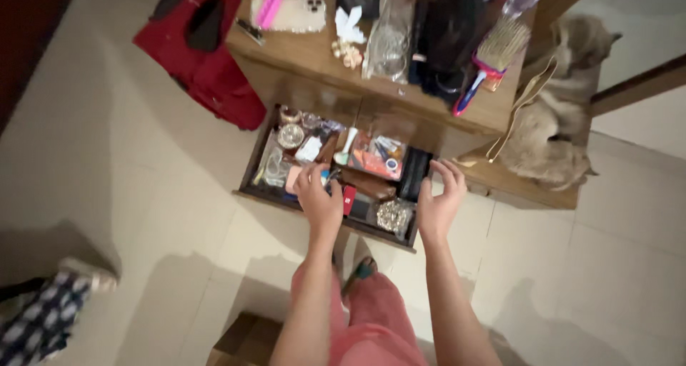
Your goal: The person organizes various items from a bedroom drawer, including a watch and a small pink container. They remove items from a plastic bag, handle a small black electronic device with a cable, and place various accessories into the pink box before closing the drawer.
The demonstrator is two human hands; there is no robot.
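A wooden drawer (251, 189) stands pulled out below a wooden tabletop, full of small items. My left hand (319, 196) reaches into its middle, fingers curled down among a pink item and a red item; whether it holds anything is unclear. My right hand (439, 198) is at the drawer's right end, fingers spread, touching or just beside a long black case (413, 173). A sparkly silver piece (392, 214) lies between my hands near the drawer's front.
The tabletop (307, 51) above carries a phone in a clear case (289, 13), a hairbrush (493, 55), clear bags and dark items. A red bag (207, 58) sits on the floor at left. A furry grey animal (561, 116) lies at right.
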